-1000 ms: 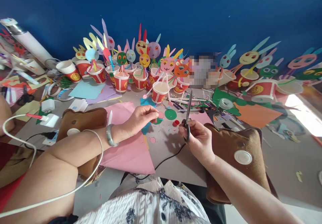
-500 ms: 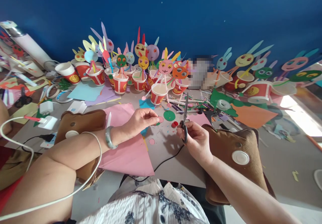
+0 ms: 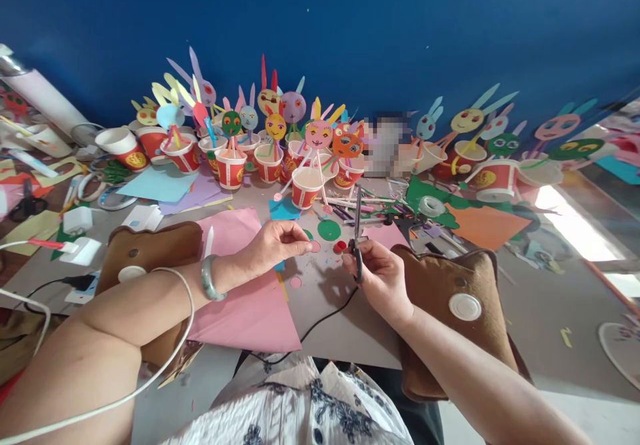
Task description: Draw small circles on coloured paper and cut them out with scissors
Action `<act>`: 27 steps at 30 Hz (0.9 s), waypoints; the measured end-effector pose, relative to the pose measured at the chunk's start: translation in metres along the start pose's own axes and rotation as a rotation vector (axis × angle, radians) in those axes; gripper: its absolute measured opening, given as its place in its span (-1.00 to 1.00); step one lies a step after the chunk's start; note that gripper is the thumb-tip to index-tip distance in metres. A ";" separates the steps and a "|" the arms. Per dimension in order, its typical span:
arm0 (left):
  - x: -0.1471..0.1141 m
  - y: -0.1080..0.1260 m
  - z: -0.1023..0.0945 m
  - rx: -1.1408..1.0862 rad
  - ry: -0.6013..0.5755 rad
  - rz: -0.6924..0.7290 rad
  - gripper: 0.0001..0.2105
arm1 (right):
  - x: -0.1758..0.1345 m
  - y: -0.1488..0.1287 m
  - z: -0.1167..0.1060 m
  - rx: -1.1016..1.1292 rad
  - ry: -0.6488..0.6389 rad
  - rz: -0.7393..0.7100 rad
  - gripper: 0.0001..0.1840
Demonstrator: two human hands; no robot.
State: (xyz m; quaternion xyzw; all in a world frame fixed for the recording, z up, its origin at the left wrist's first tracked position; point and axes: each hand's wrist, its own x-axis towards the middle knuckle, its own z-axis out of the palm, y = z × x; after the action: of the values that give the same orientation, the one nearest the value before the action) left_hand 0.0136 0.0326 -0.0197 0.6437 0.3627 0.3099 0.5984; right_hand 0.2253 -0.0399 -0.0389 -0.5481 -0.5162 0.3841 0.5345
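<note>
Between thumb and fingertips, my left hand (image 3: 283, 245) pinches a small pink paper circle (image 3: 315, 247) above the table. My right hand (image 3: 383, 275) is closed round the handles of a pair of scissors (image 3: 357, 228), whose blades point up and away and look nearly closed. A green paper circle (image 3: 329, 230) lies between and beyond the hands. Small red paper circles (image 3: 340, 247) sit just left of the scissors. Another pink circle (image 3: 296, 283) rests below my left hand, beside a large pink sheet (image 3: 250, 321) that lies under my left wrist.
Red paper cups (image 3: 231, 168) with paper rabbit figures line the back against the blue wall. Brown plush pillows (image 3: 470, 285) lie at both sides. A white cable (image 3: 165, 368) crosses my left forearm; a black cord (image 3: 327, 321) runs across the table. Scraps and tape (image 3: 432, 206) lie at right.
The whole view has shifted slightly, so things appear further left. Both hands keep their grips, with the pink circle and the scissors held much as before.
</note>
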 end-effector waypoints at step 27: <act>-0.003 0.002 0.004 -0.130 -0.036 -0.076 -0.74 | 0.000 0.004 -0.001 0.006 -0.007 0.007 -0.74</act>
State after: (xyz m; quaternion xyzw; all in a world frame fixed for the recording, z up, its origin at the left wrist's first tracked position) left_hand 0.0158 0.0277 -0.0184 0.5945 0.3553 0.2984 0.6567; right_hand 0.2271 -0.0393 -0.0428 -0.5469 -0.5148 0.3895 0.5331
